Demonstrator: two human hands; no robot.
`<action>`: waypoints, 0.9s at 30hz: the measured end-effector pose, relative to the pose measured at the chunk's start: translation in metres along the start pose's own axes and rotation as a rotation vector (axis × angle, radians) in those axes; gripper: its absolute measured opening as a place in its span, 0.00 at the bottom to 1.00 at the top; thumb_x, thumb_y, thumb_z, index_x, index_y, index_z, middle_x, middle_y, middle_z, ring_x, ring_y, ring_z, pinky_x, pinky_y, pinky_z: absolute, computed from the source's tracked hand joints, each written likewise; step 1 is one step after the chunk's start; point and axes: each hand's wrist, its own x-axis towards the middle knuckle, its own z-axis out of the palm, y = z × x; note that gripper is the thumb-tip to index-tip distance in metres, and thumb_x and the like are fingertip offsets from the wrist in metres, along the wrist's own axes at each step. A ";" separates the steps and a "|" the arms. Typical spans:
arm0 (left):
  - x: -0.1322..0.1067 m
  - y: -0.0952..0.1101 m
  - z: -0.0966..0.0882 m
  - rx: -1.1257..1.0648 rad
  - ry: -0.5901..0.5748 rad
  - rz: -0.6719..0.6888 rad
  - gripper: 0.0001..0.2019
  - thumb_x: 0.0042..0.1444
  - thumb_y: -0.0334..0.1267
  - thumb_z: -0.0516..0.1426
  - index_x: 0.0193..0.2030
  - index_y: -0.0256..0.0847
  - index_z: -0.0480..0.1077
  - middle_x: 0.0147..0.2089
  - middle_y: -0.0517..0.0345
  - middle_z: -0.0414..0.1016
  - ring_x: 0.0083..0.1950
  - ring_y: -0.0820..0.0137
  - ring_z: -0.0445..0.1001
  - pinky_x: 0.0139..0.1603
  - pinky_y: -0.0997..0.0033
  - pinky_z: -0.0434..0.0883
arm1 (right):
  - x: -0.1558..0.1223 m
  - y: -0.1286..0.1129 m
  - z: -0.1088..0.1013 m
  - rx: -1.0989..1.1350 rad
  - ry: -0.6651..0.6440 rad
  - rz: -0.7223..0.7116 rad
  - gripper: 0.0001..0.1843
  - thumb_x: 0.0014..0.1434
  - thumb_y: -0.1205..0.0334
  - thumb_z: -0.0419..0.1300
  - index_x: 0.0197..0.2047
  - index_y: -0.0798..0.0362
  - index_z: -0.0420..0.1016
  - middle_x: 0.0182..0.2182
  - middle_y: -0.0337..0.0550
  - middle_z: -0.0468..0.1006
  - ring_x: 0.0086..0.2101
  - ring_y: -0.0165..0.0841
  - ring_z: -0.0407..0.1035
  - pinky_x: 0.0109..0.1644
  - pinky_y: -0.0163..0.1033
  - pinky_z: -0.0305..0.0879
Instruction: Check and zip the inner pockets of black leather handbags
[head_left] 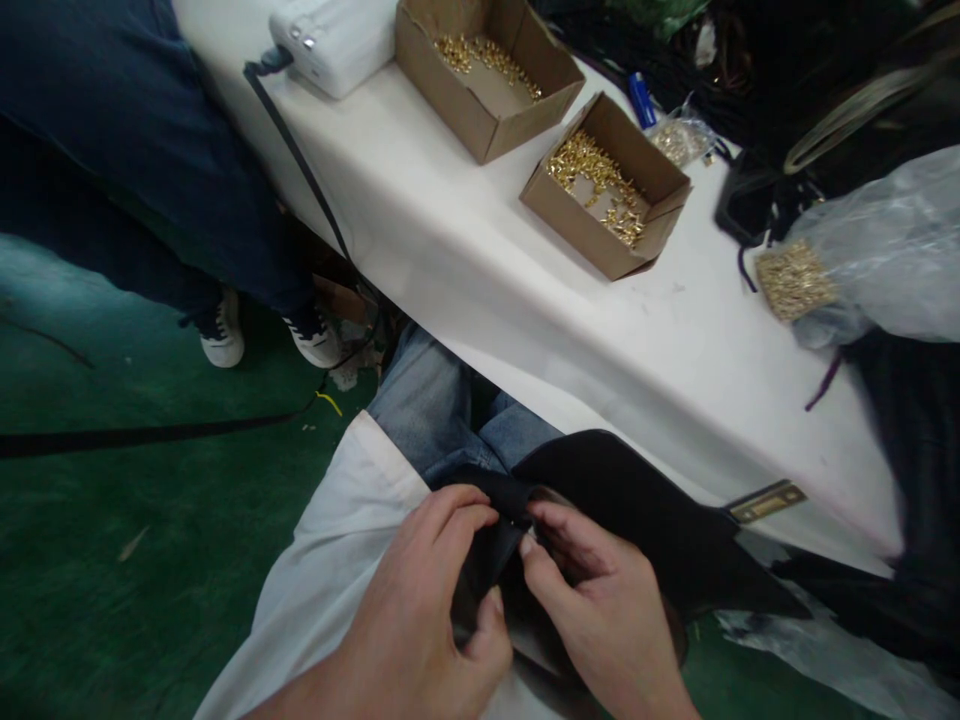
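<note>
A black leather-like piece (637, 500) lies across my lap, with a wide curved part reaching right along the table edge. My left hand (420, 590) is closed on a folded black strap (491, 550) of this piece, fingers on top and thumb below. Close beside it, my right hand (607, 600) pinches the same strap between thumb and fingers. Something small and shiny shows at the right fingertips, too small and covered to name. A brass-coloured metal plate (769, 502) sits at the right tip of the black piece.
On the white-covered table (480, 270) stand two cardboard boxes, a larger one (450, 110) and a smaller one (570, 230), holding small gold metal parts. A plastic bag (900, 240), a blue lighter-like object (642, 100) and a white device (337, 45) with a cable lie around. A person's legs (150, 150) are at left.
</note>
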 end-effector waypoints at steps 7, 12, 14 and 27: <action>0.003 0.000 -0.006 -0.016 -0.041 0.024 0.33 0.50 0.24 0.57 0.65 0.47 0.70 0.65 0.47 0.73 0.66 0.53 0.75 0.66 0.48 0.80 | 0.007 0.000 -0.012 0.212 -0.175 0.170 0.14 0.64 0.53 0.75 0.51 0.48 0.90 0.45 0.45 0.92 0.45 0.40 0.87 0.50 0.35 0.85; 0.007 -0.006 -0.016 -0.067 -0.089 0.105 0.32 0.54 0.28 0.59 0.68 0.48 0.70 0.71 0.45 0.73 0.70 0.50 0.74 0.69 0.47 0.78 | 0.006 0.001 -0.013 0.242 -0.129 0.179 0.15 0.62 0.52 0.77 0.50 0.47 0.91 0.46 0.46 0.92 0.43 0.40 0.88 0.49 0.37 0.86; 0.010 -0.008 -0.023 -0.130 -0.126 0.127 0.27 0.63 0.30 0.56 0.68 0.50 0.71 0.69 0.47 0.75 0.68 0.53 0.76 0.68 0.50 0.79 | 0.006 0.001 -0.013 0.224 -0.113 0.174 0.15 0.61 0.52 0.78 0.50 0.47 0.91 0.46 0.46 0.92 0.43 0.40 0.88 0.48 0.36 0.86; 0.020 0.009 -0.004 -0.090 -0.070 -0.176 0.18 0.53 0.26 0.59 0.51 0.45 0.69 0.51 0.52 0.73 0.54 0.55 0.75 0.54 0.50 0.77 | 0.004 0.001 -0.024 0.147 -0.213 0.194 0.18 0.66 0.45 0.73 0.52 0.48 0.91 0.49 0.51 0.91 0.48 0.46 0.86 0.52 0.44 0.85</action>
